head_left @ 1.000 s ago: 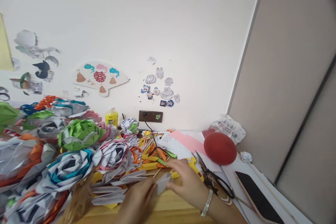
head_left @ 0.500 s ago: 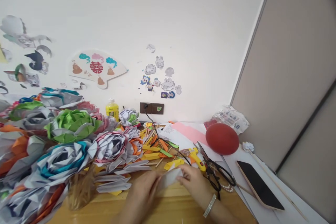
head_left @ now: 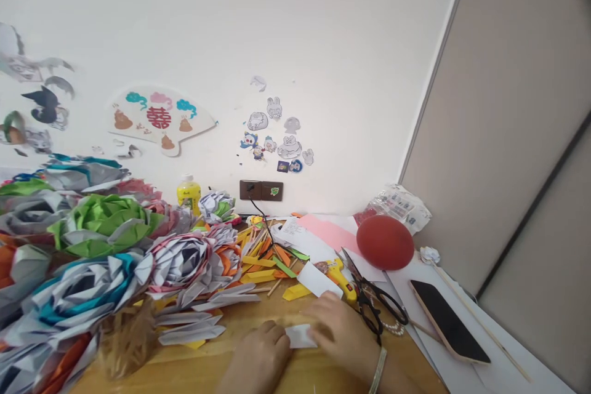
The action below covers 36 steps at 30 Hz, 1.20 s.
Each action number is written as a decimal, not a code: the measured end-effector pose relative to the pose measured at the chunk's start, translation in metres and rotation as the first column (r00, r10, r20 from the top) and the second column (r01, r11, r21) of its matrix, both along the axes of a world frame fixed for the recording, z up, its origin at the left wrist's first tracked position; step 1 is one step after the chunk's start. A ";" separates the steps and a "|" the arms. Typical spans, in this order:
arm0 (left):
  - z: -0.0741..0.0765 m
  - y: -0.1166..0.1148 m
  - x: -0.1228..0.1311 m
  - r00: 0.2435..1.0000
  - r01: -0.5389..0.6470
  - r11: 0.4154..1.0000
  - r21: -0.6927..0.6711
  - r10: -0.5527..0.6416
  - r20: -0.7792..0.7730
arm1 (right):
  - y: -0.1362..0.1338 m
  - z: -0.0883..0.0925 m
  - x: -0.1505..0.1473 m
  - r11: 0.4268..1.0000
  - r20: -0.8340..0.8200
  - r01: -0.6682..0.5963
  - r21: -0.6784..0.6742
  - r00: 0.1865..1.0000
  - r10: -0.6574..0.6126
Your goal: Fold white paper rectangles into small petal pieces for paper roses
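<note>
A small white paper piece [head_left: 301,337] lies low on the wooden table between my hands. My left hand [head_left: 262,354] has its fingers bunched together on the left end of the paper. Over the right end, my right hand [head_left: 344,332] is spread, its thumb apart from the fingers and slightly blurred; it wears a bracelet [head_left: 378,370]. Just beyond rests another white paper rectangle [head_left: 318,280], beside a yellow folded strip [head_left: 295,292] and a yellow glue gun [head_left: 342,279].
Folded paper flowers [head_left: 108,225] crowd the left, near a clear bag [head_left: 128,335] and folded white strips [head_left: 191,327]. To the right are black-handled scissors [head_left: 369,298], a red balloon-like oval [head_left: 385,242] and a phone [head_left: 449,320]. A yellow bottle [head_left: 189,194] stands behind.
The paper has come down from between my raised fingers to the table. My right hand has opened. A white rectangle now shows beside the glue gun. The view has turned slightly right.
</note>
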<state>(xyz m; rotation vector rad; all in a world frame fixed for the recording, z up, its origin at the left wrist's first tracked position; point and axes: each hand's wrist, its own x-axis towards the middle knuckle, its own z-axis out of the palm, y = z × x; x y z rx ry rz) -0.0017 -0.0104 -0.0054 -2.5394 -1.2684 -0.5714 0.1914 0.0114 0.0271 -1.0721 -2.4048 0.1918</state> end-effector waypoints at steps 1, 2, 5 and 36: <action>-0.001 0.000 0.000 1.000 -0.010 1.000 -0.024 0.010 0.001 | -0.003 -0.002 -0.005 0.999 0.044 -0.040 -0.028 0.998 0.041; -0.002 0.000 0.000 1.000 -0.014 0.999 -0.049 0.015 0.007 | -0.004 -0.005 -0.008 0.997 0.084 -0.063 -0.042 0.994 0.066; -0.001 -0.004 0.000 0.999 -0.007 0.996 -0.091 0.011 0.044 | -0.004 -0.013 -0.014 0.996 0.178 -0.083 -0.029 0.980 0.087; -0.028 -0.039 0.031 0.943 -0.328 0.940 -0.096 0.320 -0.088 | 0.005 -0.033 -0.029 0.972 -0.034 0.163 -0.170 0.985 -0.172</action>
